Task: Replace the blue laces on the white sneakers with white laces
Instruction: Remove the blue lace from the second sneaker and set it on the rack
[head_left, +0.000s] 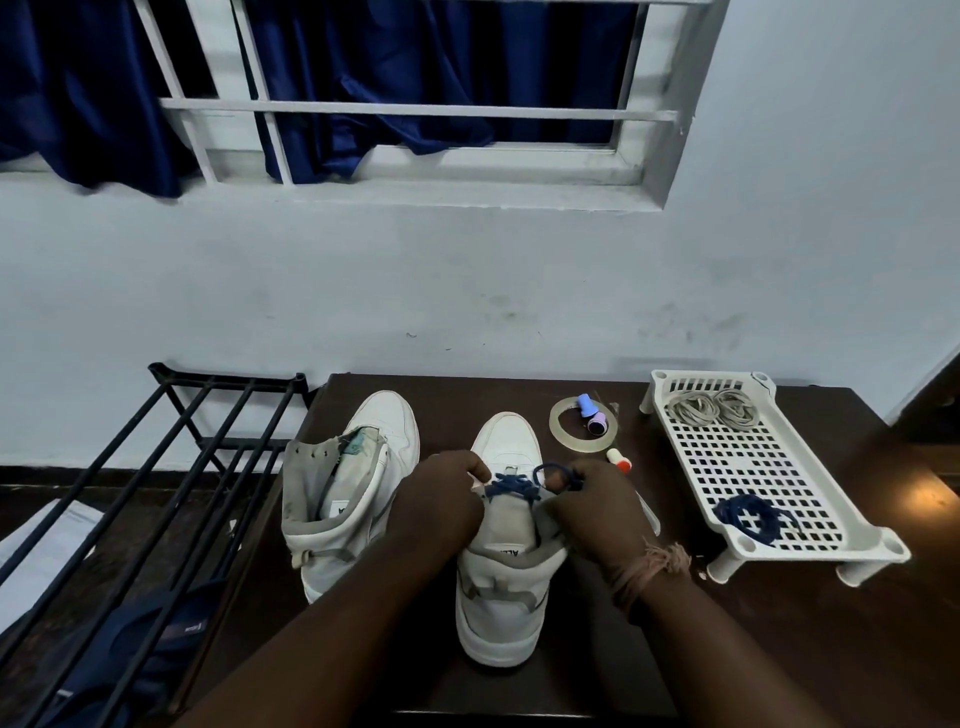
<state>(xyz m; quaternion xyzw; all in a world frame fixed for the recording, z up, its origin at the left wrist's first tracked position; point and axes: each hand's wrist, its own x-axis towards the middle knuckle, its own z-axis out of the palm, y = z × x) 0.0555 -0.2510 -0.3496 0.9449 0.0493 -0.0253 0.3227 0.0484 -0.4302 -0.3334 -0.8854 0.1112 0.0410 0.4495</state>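
blue lace (511, 488): soft, light cord threaded in right sneaker (501, 566) at bench (779, 649) centre | right hand (597, 512) pinches a loop | left hand (441, 504) curled on sneaker's eyelet edge | judgement: pull near eyelets; snags likely

A: Any writing to read here?
B: Only partly. The right sneaker (501, 587) has a white tongue tag with upside-down letters, perhaps "ALL".
A: And the left sneaker (343, 493)?
B: A tongue tag too, but its print is unreadable.
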